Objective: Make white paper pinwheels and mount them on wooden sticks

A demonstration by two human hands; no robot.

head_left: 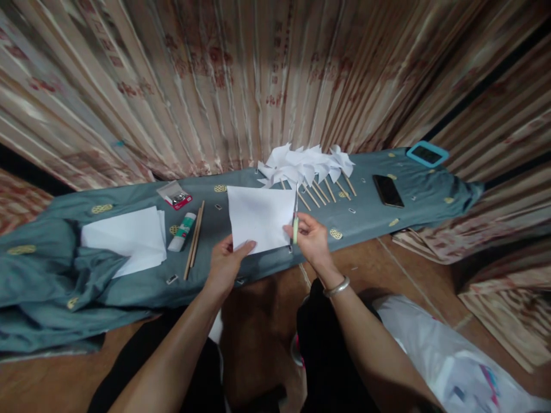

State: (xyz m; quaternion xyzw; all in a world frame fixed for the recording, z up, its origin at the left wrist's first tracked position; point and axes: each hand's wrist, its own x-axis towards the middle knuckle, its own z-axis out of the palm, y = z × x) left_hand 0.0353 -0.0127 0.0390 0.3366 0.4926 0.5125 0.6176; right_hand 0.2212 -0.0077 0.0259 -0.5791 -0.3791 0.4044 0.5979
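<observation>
My left hand [230, 257] pinches the lower left corner of a white sheet of paper [262, 218], thumb on top. In my right hand [312, 234] is a pair of scissors [295, 225] with light green handles, its blades pointing away from me along the sheet's right edge. I cannot make out whether the blades are apart. Just beyond the sheet lie several white paper pinwheels [305, 163] on wooden sticks [329, 189], overlapping in a row.
Left of the sheet lie loose wooden sticks [194, 241], a green and white glue stick [182, 231], a small box of pins [175, 196] and a stack of white paper [124, 238]. A phone [388, 191] and a blue-framed device [427, 154] rest right on the green cloth [361, 218].
</observation>
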